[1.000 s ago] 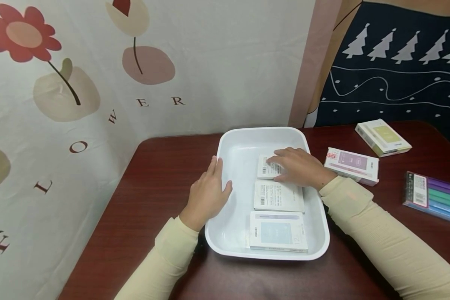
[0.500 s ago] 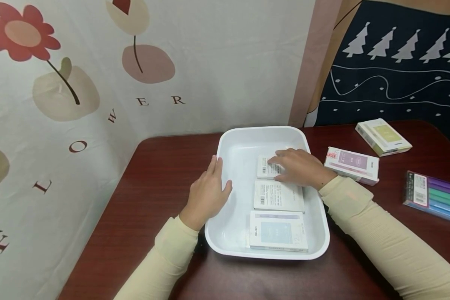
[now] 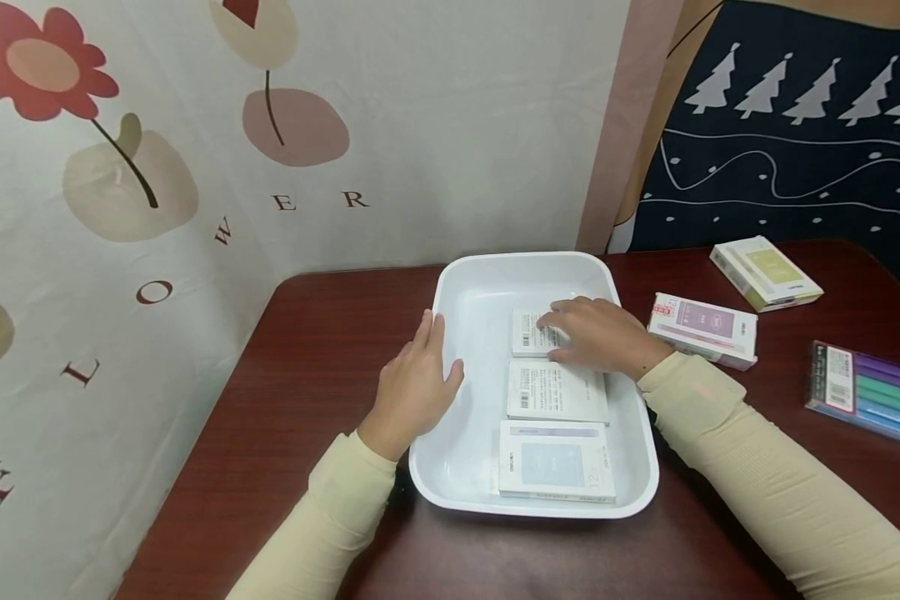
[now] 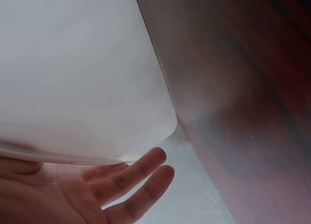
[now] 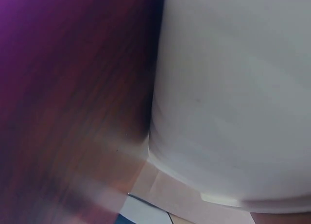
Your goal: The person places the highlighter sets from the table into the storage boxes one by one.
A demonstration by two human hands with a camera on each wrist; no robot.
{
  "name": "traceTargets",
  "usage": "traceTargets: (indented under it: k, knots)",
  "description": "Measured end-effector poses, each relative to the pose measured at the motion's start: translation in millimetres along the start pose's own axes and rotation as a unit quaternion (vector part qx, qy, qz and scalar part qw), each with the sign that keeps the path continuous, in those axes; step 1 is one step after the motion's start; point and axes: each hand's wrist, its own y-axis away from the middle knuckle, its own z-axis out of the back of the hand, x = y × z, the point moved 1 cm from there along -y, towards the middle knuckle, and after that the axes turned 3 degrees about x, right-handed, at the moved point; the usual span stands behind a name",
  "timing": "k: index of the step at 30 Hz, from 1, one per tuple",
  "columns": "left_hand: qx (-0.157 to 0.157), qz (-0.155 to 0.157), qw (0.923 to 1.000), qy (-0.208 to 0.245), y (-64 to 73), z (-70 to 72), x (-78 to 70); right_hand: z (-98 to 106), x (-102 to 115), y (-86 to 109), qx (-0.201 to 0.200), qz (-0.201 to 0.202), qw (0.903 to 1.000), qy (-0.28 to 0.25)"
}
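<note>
A white plastic tray (image 3: 474,467) holds three flat white cartons in a column along its right half. The nearest carton (image 3: 557,460) shows a pale blue square; the middle carton (image 3: 555,390) lies with printed text and a barcode up. My right hand (image 3: 596,332) reaches over the tray's right rim and holds the farthest carton (image 3: 527,333), fingers at its far side and thumb at its near edge, covering its right part. My left hand (image 3: 416,387) rests against the tray's left rim with straight fingers; the left wrist view shows its fingers (image 4: 131,180) along the tray's underside.
Right of the tray, a purple-and-white carton (image 3: 703,329) and a yellow-green-and-white carton (image 3: 768,273) lie on the dark red wooden table (image 3: 307,358). A clear pack of purple, green and blue pens (image 3: 870,392) lies farther right. A printed cloth (image 3: 457,125) hangs behind the table.
The view shifts very slightly. Both hands, the tray and the cartons otherwise stay where they were.
</note>
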Motion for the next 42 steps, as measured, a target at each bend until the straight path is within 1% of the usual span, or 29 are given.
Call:
traceTargets:
  k: [13,23,38,42]
  knots:
    - [0.0,-0.002,1.0,0.001,-0.2,-0.8,0.4,-0.3,0.0,1.3,-0.013,0.003,0.9999,-0.011]
    - [0.004,0.004,1.0,-0.003,0.1,-0.6,1.3,0.3,0.5,1.7,-0.027,0.001,0.9989,-0.037]
    - [0.009,0.005,0.9999,-0.001,0.1,0.1,0.1,-1.4,-0.8,3.7,-0.047,-0.003,0.9982,-0.038]
    - [0.01,0.006,0.9999,-0.003,0.3,-0.1,0.1,-1.2,0.2,4.7,-0.049,-0.003,0.9977,-0.045]
